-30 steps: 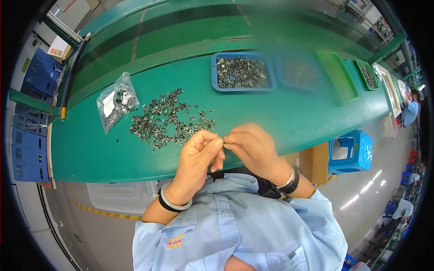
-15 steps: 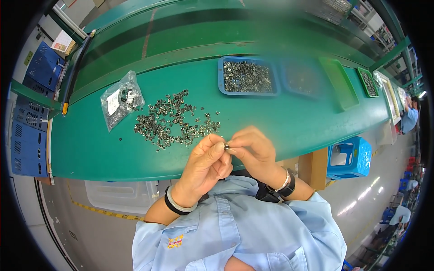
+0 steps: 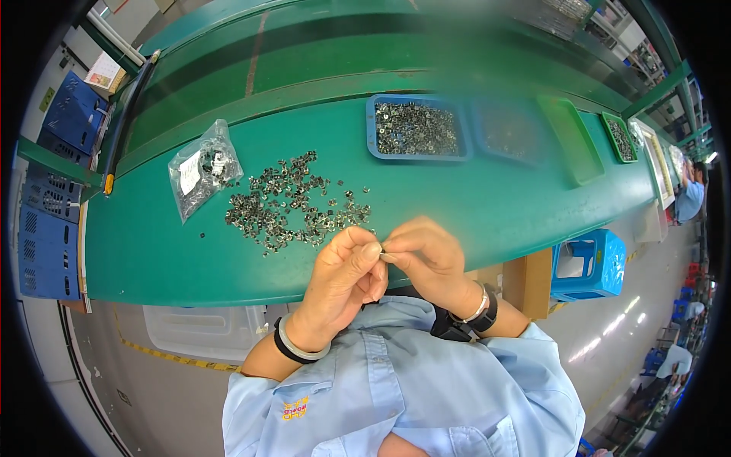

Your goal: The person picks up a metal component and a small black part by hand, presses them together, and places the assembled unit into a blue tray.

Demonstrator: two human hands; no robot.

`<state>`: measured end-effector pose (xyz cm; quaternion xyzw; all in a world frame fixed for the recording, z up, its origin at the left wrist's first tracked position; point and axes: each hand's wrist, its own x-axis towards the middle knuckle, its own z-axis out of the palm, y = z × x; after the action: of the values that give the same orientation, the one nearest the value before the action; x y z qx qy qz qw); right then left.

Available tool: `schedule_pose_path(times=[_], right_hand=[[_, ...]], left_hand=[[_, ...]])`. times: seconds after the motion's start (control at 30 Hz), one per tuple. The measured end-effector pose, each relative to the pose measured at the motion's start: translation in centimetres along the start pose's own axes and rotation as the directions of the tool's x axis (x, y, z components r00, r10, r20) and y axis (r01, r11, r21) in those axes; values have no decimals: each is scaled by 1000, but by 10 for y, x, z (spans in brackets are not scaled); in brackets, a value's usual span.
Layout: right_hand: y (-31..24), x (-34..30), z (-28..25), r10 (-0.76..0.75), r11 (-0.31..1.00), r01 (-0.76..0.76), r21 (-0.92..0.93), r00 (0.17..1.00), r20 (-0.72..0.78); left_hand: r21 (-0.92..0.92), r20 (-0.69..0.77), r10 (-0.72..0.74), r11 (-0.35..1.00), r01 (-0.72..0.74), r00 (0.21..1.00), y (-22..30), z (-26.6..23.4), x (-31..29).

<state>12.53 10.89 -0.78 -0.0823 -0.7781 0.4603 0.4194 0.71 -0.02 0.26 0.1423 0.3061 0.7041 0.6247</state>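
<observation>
A light blue, short-sleeved cloth shirt [image 3: 449, 373] is worn, its front divided by a straight stitched placket [image 3: 379, 358]. A matching cloth pocket [image 3: 481, 439] is sewn on the right, and a small yellow-and-red embroidered marking [image 3: 295, 409] is set on the left. The left wrist [image 3: 308, 335] is circled by a smooth pale bangle [image 3: 314, 356] and a black band [image 3: 281, 346], the right wrist [image 3: 466, 297] by a slim silver-coloured bracelet [image 3: 481, 302] and a broader black strap [image 3: 489, 313].

Tiny pinched part [image 3: 383, 251], mostly hidden
</observation>
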Motion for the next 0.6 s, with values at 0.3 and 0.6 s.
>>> schedule_pose_path(times=[0.3, 0.6], right_hand=[[-3, 31, -30, 3, 975, -10, -222, 999, -32], [42, 99, -56, 87, 814, -34, -579, 994, 65]], left_hand=[[12, -21, 50, 999, -49, 999, 5, -1, -1], [-5, -8, 49, 999, -49, 999, 5, -26, -3]])
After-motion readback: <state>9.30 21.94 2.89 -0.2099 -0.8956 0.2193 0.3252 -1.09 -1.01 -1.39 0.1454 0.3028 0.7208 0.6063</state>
